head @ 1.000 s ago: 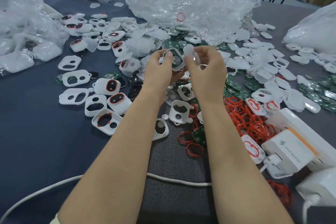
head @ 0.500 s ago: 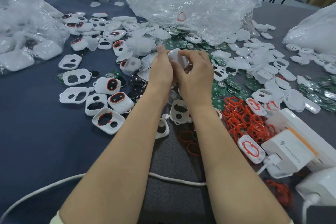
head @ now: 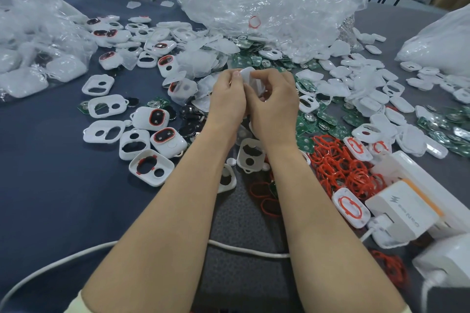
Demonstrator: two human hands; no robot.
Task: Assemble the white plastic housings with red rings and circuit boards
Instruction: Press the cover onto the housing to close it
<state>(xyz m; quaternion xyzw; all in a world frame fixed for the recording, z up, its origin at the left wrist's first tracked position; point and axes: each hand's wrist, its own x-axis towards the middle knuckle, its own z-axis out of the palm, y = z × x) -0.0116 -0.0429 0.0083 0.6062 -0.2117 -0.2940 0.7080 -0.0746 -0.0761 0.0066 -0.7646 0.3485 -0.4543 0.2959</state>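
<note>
Both hands close on one white housing: the left hand pinches it from the side with the thumb up against its edge, and the right hand curls over it from the other side, so only a rounded white corner shows above the fingertips. It is held up off the table, over the middle of the scattered parts. The fingers hide whether a ring and a board already sit inside, so I cannot tell that. My guess is that the pieces are being pressed together. If so, the likely fault is a squeeze with the halves slightly askew, which could nip a ring out of its groove or leave the seam gaping on one side. A small, smooth shell gripped only at its edges could also slip and drop among the many look-alike pieces below, where it would be hard to pick out again. What shows of the housing is plain glossy white plastic with soft rounded corners. Under the wrists lie open white frames. To the left sit closed housings with red-rimmed windows. To the right lie green circuit boards and a heap of red rings. Beyond the hands a crumpled clear plastic bag rises over more parts. Near the person a white cable crosses under both forearms.
</note>
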